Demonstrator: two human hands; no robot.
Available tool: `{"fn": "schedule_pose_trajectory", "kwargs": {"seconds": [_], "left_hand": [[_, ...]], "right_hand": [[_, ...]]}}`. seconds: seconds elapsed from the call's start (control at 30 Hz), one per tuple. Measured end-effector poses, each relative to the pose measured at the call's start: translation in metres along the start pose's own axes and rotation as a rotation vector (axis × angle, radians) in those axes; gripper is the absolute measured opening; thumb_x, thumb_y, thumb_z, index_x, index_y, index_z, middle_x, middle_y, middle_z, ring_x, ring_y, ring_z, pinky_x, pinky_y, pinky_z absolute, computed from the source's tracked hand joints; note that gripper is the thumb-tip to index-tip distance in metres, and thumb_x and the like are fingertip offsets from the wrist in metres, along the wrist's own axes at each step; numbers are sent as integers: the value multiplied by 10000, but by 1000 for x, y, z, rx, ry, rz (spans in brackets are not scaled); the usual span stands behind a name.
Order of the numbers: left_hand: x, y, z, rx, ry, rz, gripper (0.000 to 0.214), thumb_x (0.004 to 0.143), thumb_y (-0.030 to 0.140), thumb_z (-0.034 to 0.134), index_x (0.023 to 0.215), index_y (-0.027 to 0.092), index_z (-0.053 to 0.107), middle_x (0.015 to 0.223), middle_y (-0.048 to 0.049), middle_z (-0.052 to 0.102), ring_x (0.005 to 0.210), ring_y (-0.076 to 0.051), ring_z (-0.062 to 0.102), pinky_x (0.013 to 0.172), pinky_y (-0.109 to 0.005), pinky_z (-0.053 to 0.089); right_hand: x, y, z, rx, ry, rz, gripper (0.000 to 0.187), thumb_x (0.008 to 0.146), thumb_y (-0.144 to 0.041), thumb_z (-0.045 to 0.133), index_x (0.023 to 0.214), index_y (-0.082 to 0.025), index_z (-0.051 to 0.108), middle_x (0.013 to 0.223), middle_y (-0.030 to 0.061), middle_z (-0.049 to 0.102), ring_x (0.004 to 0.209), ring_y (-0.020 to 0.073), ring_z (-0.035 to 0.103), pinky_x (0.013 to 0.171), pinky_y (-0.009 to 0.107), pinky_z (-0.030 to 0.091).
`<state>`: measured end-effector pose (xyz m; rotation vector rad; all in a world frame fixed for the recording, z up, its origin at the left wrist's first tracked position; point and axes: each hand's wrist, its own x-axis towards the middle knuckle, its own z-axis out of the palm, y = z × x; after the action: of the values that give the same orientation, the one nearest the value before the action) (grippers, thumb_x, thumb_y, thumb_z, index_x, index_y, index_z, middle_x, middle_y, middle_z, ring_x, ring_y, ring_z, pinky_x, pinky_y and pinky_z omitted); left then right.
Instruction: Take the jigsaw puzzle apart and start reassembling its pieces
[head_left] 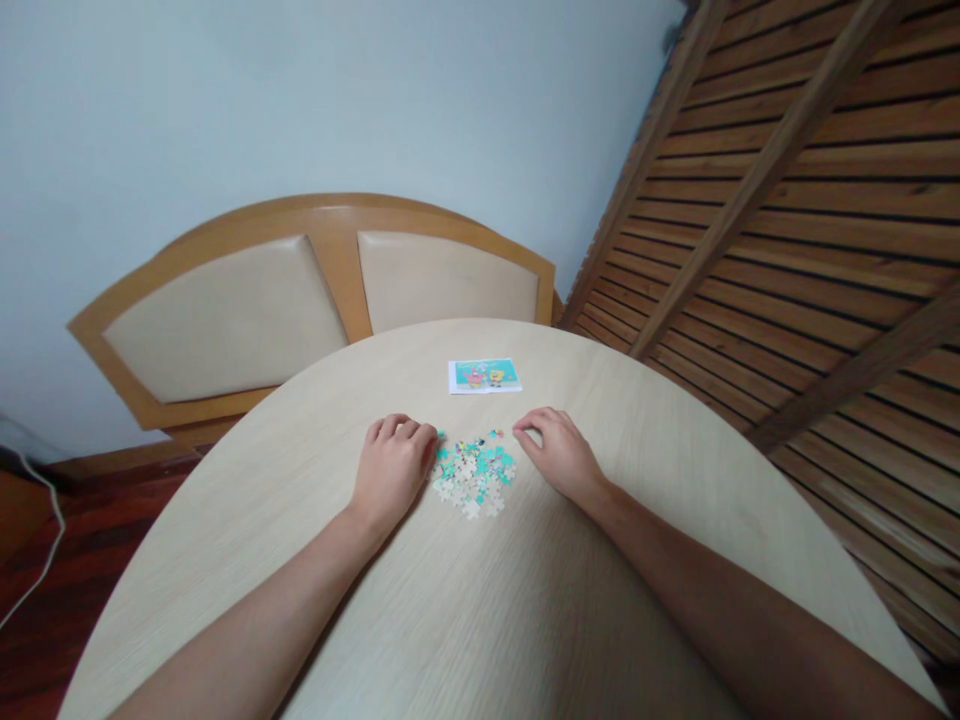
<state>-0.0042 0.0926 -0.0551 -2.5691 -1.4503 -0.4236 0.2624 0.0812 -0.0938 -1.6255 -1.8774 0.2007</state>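
Note:
A loose pile of jigsaw puzzle pieces (472, 475) lies on the round table, some showing turquoise printed faces and others pale backs. My left hand (397, 460) rests at the pile's left edge with its fingers curled; the palm side is hidden. A turquoise piece shows beside its index finger, but I cannot tell if that hand holds it. On the right of the pile, my right hand (559, 450) has thumb and index finger brought together in a pinch. Anything between those fingertips is too small to make out. Beyond both hands lies a picture card (487, 376) with pink and yellow cartoon figures.
The pale wooden table (660, 480) has a curved far edge. Behind it stands a wooden bench back with cream padded panels (450, 280) against a pale wall. A slatted wooden screen (750, 220) rises at the right, and a white cable (52, 530) hangs at the left.

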Motion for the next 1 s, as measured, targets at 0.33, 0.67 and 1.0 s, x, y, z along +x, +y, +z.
{"fn": "schedule_pose_trajectory", "kwargs": {"seconds": [0.33,0.67,1.0], "left_hand": [[-4,7,0,-224,-31,38,187,964,250,500,954,202,681,1017,-84,697,965,-245,601,837,-373,505],[-11,-8,-12,-121,-29,-45,206,933,263,488,867,183,666,946,-102,692,893,-252,602,761,-359,487],[-14,-1,-15,-152,-103,-33,297,984,322,447,981,198,718,1013,-95,711,931,-245,644,796,-353,510]], "right_hand": [[0,0,0,-1,-3,0,131,923,-238,595,907,-207,721,1014,79,696,1012,245,599,952,398,453],[0,1,-1,0,-11,0,136,934,-236,584,915,-206,715,1021,74,697,1012,239,603,953,388,450],[0,1,-1,3,0,-19,175,950,-270,568,945,-214,734,1031,78,699,1015,240,611,953,389,457]]}}
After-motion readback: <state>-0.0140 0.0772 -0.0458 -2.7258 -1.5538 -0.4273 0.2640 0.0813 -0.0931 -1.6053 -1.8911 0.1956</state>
